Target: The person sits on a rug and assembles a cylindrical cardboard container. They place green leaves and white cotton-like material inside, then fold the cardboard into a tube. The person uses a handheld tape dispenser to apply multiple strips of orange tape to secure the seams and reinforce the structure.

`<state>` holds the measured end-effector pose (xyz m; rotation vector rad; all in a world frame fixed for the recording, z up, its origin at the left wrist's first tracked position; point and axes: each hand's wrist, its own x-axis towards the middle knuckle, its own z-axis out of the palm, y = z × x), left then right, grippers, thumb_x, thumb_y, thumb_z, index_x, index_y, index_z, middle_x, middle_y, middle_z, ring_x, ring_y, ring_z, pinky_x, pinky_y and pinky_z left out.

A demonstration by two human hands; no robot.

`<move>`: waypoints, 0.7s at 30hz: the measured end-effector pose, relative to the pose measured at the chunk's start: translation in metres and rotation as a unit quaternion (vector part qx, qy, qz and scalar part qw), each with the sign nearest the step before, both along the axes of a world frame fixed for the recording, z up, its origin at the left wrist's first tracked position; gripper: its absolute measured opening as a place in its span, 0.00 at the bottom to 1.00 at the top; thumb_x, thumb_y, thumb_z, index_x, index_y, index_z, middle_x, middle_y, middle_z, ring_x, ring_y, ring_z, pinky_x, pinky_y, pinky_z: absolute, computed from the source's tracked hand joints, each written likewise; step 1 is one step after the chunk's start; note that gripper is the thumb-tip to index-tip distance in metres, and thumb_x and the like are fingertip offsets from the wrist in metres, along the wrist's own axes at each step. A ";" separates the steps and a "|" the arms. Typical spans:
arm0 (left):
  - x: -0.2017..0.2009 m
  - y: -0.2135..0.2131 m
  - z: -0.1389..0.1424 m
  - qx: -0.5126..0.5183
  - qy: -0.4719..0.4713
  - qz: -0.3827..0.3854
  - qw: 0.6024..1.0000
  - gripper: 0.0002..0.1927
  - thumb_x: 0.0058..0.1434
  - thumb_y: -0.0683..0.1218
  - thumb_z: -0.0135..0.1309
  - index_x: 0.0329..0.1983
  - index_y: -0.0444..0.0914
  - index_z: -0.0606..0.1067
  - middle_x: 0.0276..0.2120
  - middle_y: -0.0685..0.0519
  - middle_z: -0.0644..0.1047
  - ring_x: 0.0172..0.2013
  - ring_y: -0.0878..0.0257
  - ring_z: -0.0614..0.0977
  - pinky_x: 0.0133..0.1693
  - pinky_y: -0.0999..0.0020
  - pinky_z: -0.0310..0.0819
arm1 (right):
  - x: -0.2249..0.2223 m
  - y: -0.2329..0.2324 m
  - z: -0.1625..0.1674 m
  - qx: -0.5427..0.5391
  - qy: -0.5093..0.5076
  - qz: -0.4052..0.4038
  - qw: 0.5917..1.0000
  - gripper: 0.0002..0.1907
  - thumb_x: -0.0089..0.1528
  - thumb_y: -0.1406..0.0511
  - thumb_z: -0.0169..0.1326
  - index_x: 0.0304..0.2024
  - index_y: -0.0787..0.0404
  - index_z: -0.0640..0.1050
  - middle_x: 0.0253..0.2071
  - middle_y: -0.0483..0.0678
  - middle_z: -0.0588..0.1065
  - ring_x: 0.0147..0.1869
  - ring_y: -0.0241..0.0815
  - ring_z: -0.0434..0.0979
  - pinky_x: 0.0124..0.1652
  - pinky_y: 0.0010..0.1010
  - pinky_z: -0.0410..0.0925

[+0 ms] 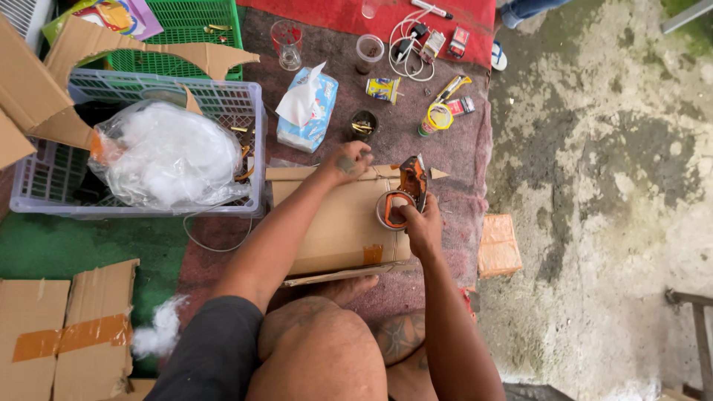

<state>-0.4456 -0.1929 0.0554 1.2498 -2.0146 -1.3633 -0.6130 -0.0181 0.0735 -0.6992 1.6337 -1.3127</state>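
The cardboard box lies flat on the reddish mat, near its front edge, just ahead of the person's folded legs. The right hand is clamped around an orange tape dispenser, which rests on the box's right end, close to the far corner. The left hand presses down on the far edge of the box, fingers curled together on the flap; whether it also pins a tape end is hard to tell from here.

Judging by that set-up, taping goes well if the left hand holds the flaps flush and the dispenser is drawn in one straight, firm pull along the seam, with the tape pressed flat as it goes.

Count round the mat: one box in hand, one dispenser. Beside the far-left corner of the box stands one blue tissue pack. At the mat's left edge sit two plastic crates, a lilac crate holding one clear bag of white stuffing, and a green crate behind it. Off the mat's right edge, on the concrete floor, lies one small orange-taped parcel. Loose cardboard scraps lie at front left.
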 end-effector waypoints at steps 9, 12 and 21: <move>-0.010 -0.012 0.001 0.309 0.080 -0.032 0.947 0.34 0.64 0.71 0.49 0.46 0.37 0.82 0.38 0.52 0.85 0.39 0.67 0.81 0.44 0.71 0.71 | 0.009 -0.020 0.043 0.096 0.101 0.068 0.988 0.27 0.58 0.68 0.53 0.60 0.65 0.66 0.39 0.52 0.80 0.36 0.39 0.83 0.29 0.31 0.69; -0.011 -0.015 0.005 0.335 0.081 -0.082 0.935 0.33 0.63 0.71 0.48 0.46 0.39 0.83 0.40 0.53 0.86 0.41 0.68 0.84 0.44 0.74 0.70 | 0.013 -0.024 0.054 0.084 0.122 0.096 0.984 0.28 0.56 0.68 0.55 0.58 0.68 0.68 0.38 0.53 0.80 0.36 0.40 0.83 0.32 0.29 0.73; -0.007 -0.021 0.003 0.349 0.140 -0.031 0.926 0.15 0.64 0.55 0.59 0.41 0.38 0.82 0.38 0.54 0.84 0.37 0.68 0.83 0.35 0.70 0.75 | 0.020 -0.023 0.067 0.110 0.163 0.104 0.975 0.32 0.53 0.67 0.59 0.60 0.70 0.69 0.39 0.54 0.78 0.36 0.42 0.80 0.35 0.30 0.72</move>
